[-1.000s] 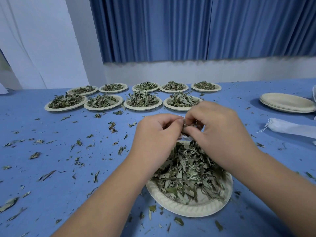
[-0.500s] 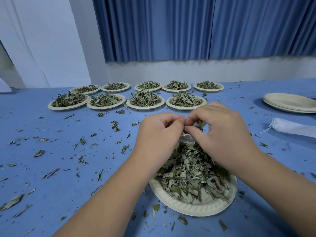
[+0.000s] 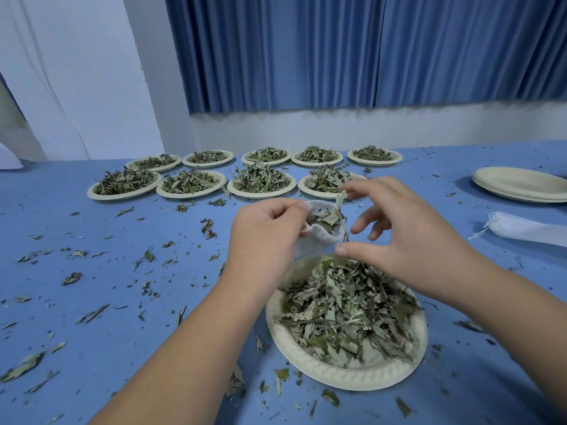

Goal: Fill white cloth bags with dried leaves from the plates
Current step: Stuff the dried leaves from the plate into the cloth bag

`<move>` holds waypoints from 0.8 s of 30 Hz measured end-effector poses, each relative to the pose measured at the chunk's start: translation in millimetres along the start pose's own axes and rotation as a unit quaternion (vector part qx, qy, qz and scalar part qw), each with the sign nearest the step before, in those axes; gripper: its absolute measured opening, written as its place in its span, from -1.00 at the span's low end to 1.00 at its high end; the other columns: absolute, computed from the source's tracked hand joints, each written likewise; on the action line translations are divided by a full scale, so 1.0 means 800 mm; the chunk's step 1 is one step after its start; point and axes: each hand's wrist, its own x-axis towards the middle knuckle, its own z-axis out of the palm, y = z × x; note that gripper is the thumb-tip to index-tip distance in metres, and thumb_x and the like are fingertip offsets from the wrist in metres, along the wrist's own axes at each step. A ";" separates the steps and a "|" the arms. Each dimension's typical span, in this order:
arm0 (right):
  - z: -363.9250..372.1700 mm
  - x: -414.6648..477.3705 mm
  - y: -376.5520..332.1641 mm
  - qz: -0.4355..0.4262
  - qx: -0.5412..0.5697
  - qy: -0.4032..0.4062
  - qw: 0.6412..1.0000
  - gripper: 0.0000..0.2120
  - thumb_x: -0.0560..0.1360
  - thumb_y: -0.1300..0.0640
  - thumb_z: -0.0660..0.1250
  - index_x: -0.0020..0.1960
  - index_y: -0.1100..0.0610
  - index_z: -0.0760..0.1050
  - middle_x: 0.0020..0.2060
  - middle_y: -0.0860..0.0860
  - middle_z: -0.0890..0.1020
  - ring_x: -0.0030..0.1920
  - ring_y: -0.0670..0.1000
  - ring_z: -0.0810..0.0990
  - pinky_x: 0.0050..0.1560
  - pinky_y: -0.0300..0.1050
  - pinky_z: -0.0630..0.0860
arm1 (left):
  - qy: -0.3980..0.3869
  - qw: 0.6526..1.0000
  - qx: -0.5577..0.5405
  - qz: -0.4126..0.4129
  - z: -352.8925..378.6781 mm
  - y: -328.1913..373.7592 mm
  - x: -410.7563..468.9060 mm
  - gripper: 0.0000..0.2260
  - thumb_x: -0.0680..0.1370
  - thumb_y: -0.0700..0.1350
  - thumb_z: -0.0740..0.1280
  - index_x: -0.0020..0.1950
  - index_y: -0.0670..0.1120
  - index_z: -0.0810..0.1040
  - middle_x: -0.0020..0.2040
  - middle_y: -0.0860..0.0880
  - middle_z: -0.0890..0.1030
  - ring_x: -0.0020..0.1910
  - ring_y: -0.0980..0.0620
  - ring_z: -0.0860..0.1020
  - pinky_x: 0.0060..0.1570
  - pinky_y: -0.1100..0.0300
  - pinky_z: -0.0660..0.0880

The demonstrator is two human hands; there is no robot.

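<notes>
My left hand grips the rim of a small white cloth bag, held with its mouth toward me just above the near plate. Dried leaves show inside the bag and a sprig sticks out of its mouth. My right hand hovers beside the mouth with fingers spread and loosely bent, holding nothing I can see. Below both hands a pale paper plate carries a heap of dried leaves.
Several more plates of leaves stand in two rows at the back of the blue table. A stack of empty plates sits far right, with another white bag lying in front of it. Leaf scraps litter the tabletop.
My right hand has drawn back from the bag's mouth and spread its fingers. The bag's mouth, hidden behind both hands before, now shows with leaves inside.
</notes>
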 end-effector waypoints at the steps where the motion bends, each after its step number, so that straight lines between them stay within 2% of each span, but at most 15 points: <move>1: 0.002 0.000 0.000 0.000 0.013 0.000 1.000 -0.39 0.31 -0.01 0.53 0.20 -0.30 0.27 0.14 -0.19 0.41 -0.07 -0.23 0.54 -0.05 -0.30 0.49 | 0.000 1.000 -0.004 -0.001 0.000 -0.001 0.000 -0.86 0.52 -0.14 0.40 -0.22 -0.03 0.69 -0.48 0.10 0.52 -0.64 0.22 0.34 -0.57 0.42 0.25; 5: 0.010 0.000 0.001 0.022 0.057 0.014 0.998 -0.46 0.32 0.08 0.54 0.05 -0.32 0.31 0.06 -0.22 0.49 -0.18 -0.20 0.60 -0.13 -0.38 0.49 | 0.002 1.000 0.000 0.001 0.001 -0.001 0.001 -0.88 0.52 -0.14 0.40 -0.19 -0.02 0.69 -0.49 0.12 0.52 -0.63 0.21 0.35 -0.57 0.43 0.24; 9: 0.011 0.000 0.003 0.043 0.123 0.035 0.991 -0.60 0.36 0.21 0.52 0.01 -0.17 0.45 -0.06 -0.19 0.57 -0.26 -0.16 0.63 -0.24 -0.35 0.48 | 0.009 1.000 -0.011 0.004 0.001 0.001 0.000 -0.85 0.52 -0.15 0.40 -0.24 -0.01 0.68 -0.51 0.13 0.51 -0.64 0.22 0.35 -0.58 0.44 0.25; 13: 0.003 -0.001 0.000 0.037 0.140 0.049 0.988 -0.70 0.35 0.23 0.53 -0.13 -0.11 0.52 -0.18 -0.22 0.62 -0.31 -0.15 0.63 -0.25 -0.34 0.52 | 0.012 0.999 0.019 0.029 0.001 0.001 -0.003 -0.81 0.54 -0.14 0.39 -0.25 0.04 0.68 -0.52 0.14 0.51 -0.63 0.24 0.37 -0.57 0.44 0.26; 16: -0.003 0.000 -0.005 0.011 0.088 0.061 0.994 -0.76 0.35 0.20 0.52 -0.19 -0.11 0.56 -0.23 -0.24 0.63 -0.27 -0.18 0.61 -0.22 -0.38 0.50 | 0.015 0.996 0.063 0.060 0.003 0.000 -0.005 -0.82 0.55 -0.13 0.37 -0.21 0.06 0.69 -0.46 0.13 0.59 -0.54 0.23 0.45 -0.51 0.38 0.35; 20: -0.011 -0.003 -0.014 -0.049 -0.003 0.078 0.996 -0.82 0.36 0.24 0.49 -0.19 -0.03 0.60 -0.32 -0.18 0.64 -0.25 -0.24 0.55 -0.22 -0.45 0.42 | 0.013 0.988 0.116 0.105 0.006 -0.003 -0.007 -0.83 0.55 -0.09 0.37 -0.21 0.10 0.67 -0.33 0.05 0.65 -0.31 0.00 0.60 -0.28 0.14 0.51; 24: -0.017 -0.006 -0.022 -0.095 -0.085 0.068 0.989 -0.85 0.36 0.31 0.48 -0.18 0.09 0.62 -0.37 -0.30 0.51 -0.30 -0.40 0.46 -0.25 -0.60 0.28 | 0.008 0.984 0.132 0.117 0.009 -0.006 -0.008 -0.85 0.54 -0.07 0.38 -0.19 0.12 0.67 -0.32 0.09 0.66 -0.29 0.01 0.62 -0.22 0.05 0.57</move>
